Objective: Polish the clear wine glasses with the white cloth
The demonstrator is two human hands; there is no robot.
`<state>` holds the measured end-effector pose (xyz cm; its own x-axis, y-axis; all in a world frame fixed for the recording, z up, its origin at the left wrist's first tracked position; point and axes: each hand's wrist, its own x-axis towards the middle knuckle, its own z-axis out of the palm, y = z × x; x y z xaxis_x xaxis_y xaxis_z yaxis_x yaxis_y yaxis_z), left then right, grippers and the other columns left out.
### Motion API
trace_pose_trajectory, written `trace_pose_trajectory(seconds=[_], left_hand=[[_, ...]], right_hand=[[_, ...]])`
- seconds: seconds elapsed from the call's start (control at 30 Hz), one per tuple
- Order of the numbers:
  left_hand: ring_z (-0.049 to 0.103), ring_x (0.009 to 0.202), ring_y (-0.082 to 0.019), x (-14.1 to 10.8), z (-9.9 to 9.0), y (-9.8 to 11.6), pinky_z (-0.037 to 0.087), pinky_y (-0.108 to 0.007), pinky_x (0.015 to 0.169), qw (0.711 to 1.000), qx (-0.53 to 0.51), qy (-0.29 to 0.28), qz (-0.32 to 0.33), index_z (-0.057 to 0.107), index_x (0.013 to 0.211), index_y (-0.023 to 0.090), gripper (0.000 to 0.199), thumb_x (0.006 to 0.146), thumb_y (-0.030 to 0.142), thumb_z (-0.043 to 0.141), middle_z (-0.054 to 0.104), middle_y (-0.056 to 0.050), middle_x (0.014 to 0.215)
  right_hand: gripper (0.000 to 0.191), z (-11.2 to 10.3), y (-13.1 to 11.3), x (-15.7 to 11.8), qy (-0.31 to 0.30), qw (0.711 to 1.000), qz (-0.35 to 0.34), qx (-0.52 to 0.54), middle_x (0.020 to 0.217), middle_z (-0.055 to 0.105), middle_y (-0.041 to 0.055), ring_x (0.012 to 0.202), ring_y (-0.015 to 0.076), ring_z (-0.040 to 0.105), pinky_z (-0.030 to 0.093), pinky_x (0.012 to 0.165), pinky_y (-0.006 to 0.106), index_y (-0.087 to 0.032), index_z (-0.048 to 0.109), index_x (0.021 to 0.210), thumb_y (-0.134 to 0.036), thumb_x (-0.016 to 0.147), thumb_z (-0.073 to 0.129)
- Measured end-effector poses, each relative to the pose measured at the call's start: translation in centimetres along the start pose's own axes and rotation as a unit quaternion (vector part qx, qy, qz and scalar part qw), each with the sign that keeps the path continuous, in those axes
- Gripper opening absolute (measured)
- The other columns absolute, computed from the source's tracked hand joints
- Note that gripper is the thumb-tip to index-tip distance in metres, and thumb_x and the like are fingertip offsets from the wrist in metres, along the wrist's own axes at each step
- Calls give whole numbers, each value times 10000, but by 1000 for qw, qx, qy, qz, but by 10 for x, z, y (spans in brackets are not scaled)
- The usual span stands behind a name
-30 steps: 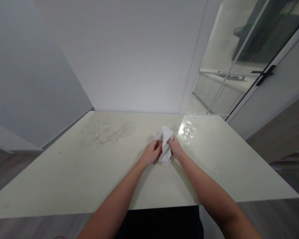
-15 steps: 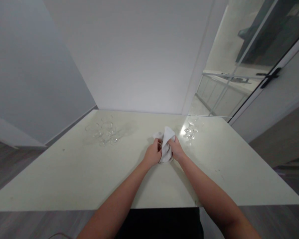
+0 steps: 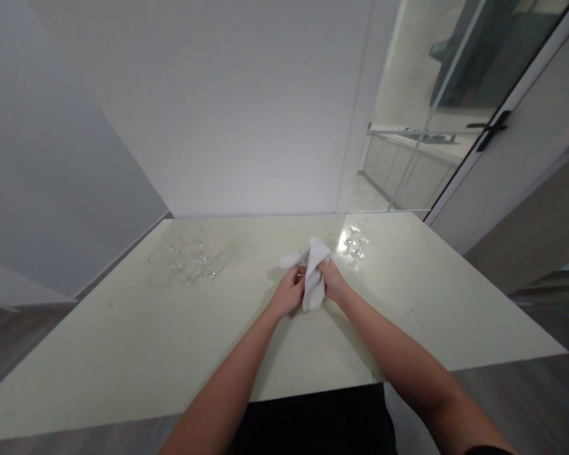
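Near the middle of the table, my right hand (image 3: 332,280) is closed around a bunched white cloth (image 3: 315,284), its fingers pushed into the folds. My left hand (image 3: 288,292) curls its fingers at the cloth's left side, gripping what looks like a clear glass, mostly hidden by hand and cloth. One cloth corner sticks up and another flops to the left. Off to the left stands a group of several clear stemmed glasses (image 3: 189,260). A smaller cluster of clear glasses (image 3: 354,243) is at the back right, in a bright reflection.
The pale glossy table (image 3: 137,354) backs onto a white wall (image 3: 246,126). Behind its right side is a glass-paned partition (image 3: 408,151), with a door and black handle (image 3: 494,131) beside it. My forearms cross the near table edge.
The view has shifted and tilted slightly. My hands stay together at the cloth, which has turned a little, its left flap now reaching farther out.
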<state>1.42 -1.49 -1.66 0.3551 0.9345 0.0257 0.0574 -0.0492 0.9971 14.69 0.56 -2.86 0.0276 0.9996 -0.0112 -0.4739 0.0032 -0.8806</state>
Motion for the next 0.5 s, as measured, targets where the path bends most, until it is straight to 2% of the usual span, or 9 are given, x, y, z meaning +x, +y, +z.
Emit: trace_pose_trajectory(seconds=[0.1,0.17,0.2,0.3,0.33,0.37,0.43,0.5], left_hand=[[448,446,-93,-4,-4,5,385,-221,487,990,-69,-97,-70,502,687,160,447,799,591,459,456,30,500],[465,456,-101,-5,-6,8,408,-236,511,987,-72,-117,-83,508,661,159,481,813,606,415,471,17,501],[485,482,-109,-4,-6,8,416,-240,526,991,-51,-97,-75,526,674,158,469,809,597,428,501,6,523],[528,578,-131,-1,-4,5,420,-237,550,999,39,19,-16,573,777,161,370,748,530,562,570,-7,611],[525,584,-129,-1,-3,3,418,-232,549,998,50,44,-2,575,798,163,352,724,506,603,566,0,612],[511,565,-123,0,-1,2,414,-228,539,998,40,47,-2,572,799,163,350,716,499,617,545,10,589],[437,466,-95,-1,1,2,399,-221,496,998,-37,-9,-41,556,770,163,384,754,547,556,451,44,501],[335,383,-67,-3,2,3,393,-218,466,982,-136,-93,-94,543,756,166,441,796,598,465,346,77,447]], right_hand=[[416,-2,-3,-3,-49,997,52,0,659,648,-4,552,157,581,477,526,274,-201,564,862,-541,645,669],[399,-2,-4,-3,-58,997,57,-5,642,643,-1,528,157,572,474,512,278,-198,565,850,-533,656,658],[383,-1,-4,-2,-44,998,41,-7,653,644,-7,532,150,571,473,515,270,-200,564,852,-502,646,677],[369,2,-2,0,23,1000,3,-10,687,643,-33,559,130,572,472,528,238,-211,553,858,-396,594,732],[374,3,-2,0,32,999,1,-10,690,641,-37,563,128,573,472,528,234,-214,552,863,-377,583,739],[375,3,-2,0,28,1000,4,-10,686,640,-38,562,128,573,474,527,234,-213,553,862,-376,580,738],[362,1,-4,-3,-10,1000,22,-13,670,643,-24,571,142,583,484,536,252,-205,567,845,-420,597,719],[364,-2,-8,-7,-53,997,42,-24,655,648,0,601,171,603,497,551,280,-194,580,807,-479,612,694]])
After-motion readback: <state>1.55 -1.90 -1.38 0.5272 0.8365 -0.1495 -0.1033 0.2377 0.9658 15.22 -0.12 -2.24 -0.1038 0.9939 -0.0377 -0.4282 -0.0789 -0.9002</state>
